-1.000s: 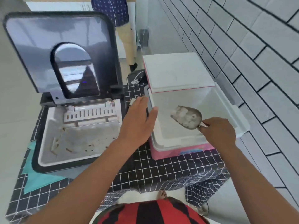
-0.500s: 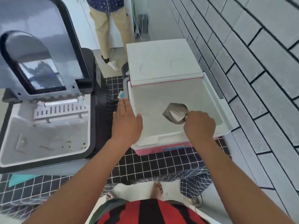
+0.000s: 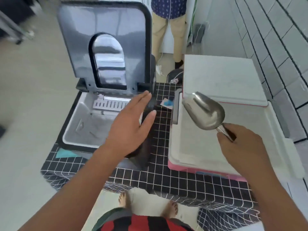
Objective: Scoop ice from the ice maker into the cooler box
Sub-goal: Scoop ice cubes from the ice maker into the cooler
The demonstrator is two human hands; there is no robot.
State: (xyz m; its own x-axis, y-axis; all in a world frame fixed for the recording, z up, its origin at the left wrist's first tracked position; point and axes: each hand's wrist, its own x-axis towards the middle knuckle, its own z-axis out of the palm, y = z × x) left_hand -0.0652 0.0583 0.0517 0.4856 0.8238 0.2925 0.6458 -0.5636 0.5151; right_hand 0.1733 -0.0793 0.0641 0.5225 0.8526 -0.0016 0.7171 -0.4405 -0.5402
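Ice maker & cooler box lids up; right hand pinches empty scoop over cooler, left hand flat, fingers spread.

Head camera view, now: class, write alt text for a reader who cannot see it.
A person's right hand holds an empty metal scoop above an open white cooler box, while the left hand, fingers straight, hovers over the open ice maker. Both sit on a black grid-patterned cloth.
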